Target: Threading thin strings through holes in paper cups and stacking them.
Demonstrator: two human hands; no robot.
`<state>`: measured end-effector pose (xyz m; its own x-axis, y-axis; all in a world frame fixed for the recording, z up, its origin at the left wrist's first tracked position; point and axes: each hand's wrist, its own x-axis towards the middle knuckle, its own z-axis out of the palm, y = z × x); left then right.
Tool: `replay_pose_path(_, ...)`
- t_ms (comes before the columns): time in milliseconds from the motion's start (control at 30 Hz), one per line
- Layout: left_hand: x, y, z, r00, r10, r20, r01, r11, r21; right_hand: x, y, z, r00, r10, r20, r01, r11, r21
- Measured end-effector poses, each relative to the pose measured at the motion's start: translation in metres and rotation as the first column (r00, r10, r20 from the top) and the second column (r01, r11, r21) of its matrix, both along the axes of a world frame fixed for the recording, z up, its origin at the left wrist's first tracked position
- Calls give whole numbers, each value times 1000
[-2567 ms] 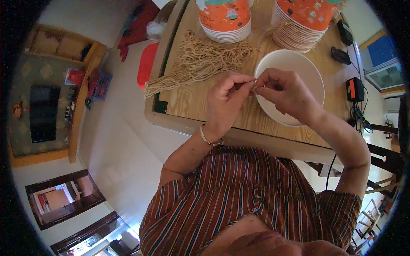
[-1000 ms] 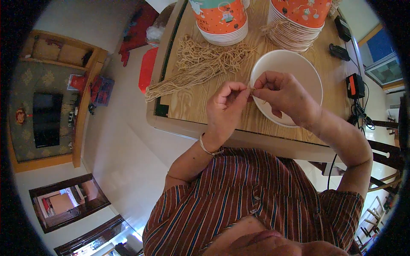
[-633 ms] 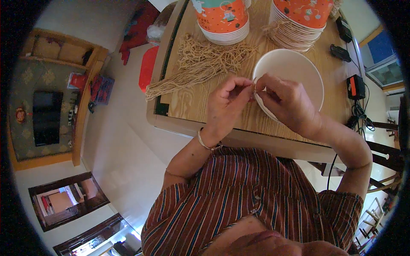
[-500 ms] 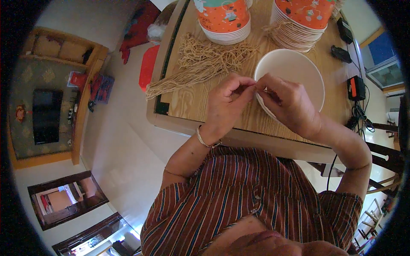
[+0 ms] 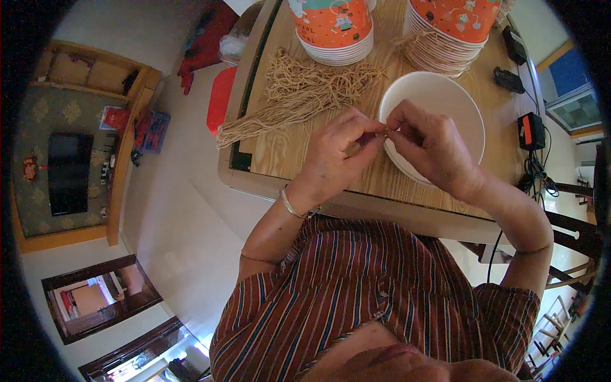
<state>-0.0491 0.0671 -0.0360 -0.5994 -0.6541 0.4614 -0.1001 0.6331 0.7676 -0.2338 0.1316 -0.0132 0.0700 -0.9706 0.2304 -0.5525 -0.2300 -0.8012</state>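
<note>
My left hand [image 5: 336, 156] and my right hand [image 5: 440, 148] meet fingertip to fingertip over the near left rim of a white round tub [image 5: 459, 102]. Each is closed in a pinch. Between the tips shows a tiny tan bit, too small to name. Left of the tub, a loose bundle of tan cord [image 5: 305, 92] lies on the table, tangled at its far end and gathered straight at the near left. The tub's inside is partly hidden behind my right hand.
Behind the tub stand two stacks of orange printed paper tubs, a left stack [image 5: 336, 32] and a right stack [image 5: 453, 39] with tan strands against it. Black adapters [image 5: 530, 130] and cables line the right edge of the wooden table [image 5: 273, 159]. A red stool [image 5: 221, 100] stands left.
Both hands stay together at the tub's rim. The pinched fingertips have shifted slightly right and nearer me, and a tan bit now shows between them.
</note>
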Motion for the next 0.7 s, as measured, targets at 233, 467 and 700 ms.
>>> replay_pose_path(233, 0, -3, -3, 1000, -4, 17, 5, 998, -55, -3, -1, 11, 999, 25, 37, -29, 992, 119)
replay_pose_path(467, -6, 1, 2, 1000, 25, -9, -25, 999, 31, -7, -2, 13, 999, 41, -32, -37, 994, 98)
replay_pose_path(700, -5, -12, -6, 993, -93, -79, 97, 994, 55, -7, -3, 9, 988, 76, -137, -83, 996, -42)
